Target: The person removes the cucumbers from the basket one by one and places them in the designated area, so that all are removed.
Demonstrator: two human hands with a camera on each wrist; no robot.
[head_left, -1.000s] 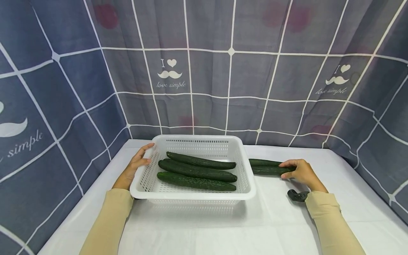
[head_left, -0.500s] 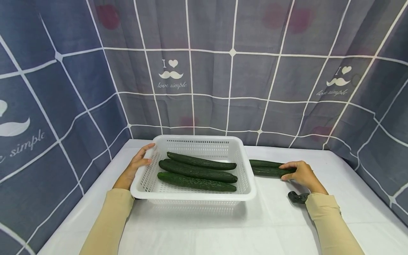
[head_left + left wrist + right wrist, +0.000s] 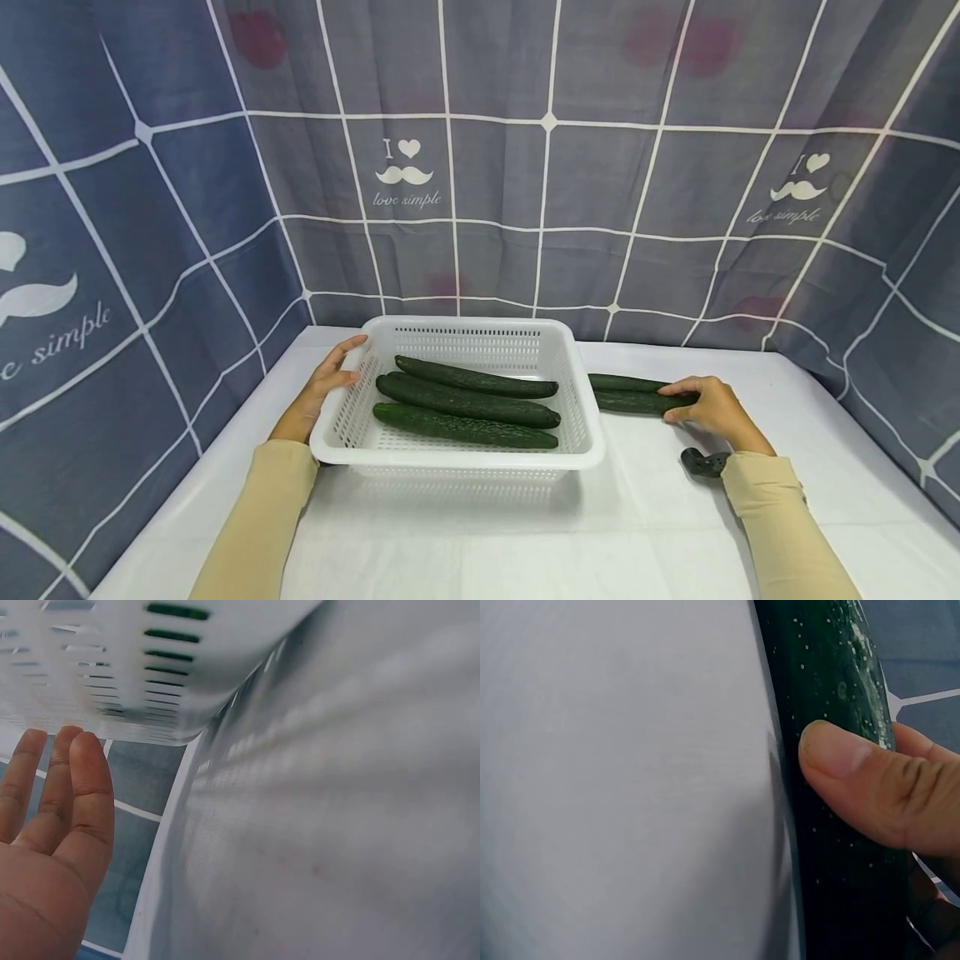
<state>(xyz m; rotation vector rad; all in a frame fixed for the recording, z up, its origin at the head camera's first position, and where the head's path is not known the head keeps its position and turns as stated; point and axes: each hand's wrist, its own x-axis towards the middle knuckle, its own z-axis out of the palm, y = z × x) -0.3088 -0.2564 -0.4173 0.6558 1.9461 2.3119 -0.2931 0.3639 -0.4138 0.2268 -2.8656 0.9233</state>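
Plainly, in the head view, a slim, dark green cucumber [image 3: 630, 402] is held near its right end by the right hand [image 3: 708, 408], with the thumb set on its near side. It is laid flat on the white tablecloth [image 3: 480, 542], just right of the white basket [image 3: 457, 459], by whose wall its left end is hidden. On its far side, a second cucumber [image 3: 624, 382] is placed right alongside; whether that one is gripped too cannot be told. Inside the basket, three cucumbers [image 3: 468, 402] are seen lying roughly parallel. The basket's left side is touched by the left hand [image 3: 318, 387], so the two hands are set well apart, with the basket between them and the cucumber stretched from the basket's right side to the right hand.

In the left wrist view, the left fingers are held nearly straight, their tips at the slotted basket wall, and green is glimpsed through the slots.

In the right wrist view, the cucumber's glossy skin is shown dotted with pale specks. It is pressed by the thumb, while the other fingers are partly hidden behind it.
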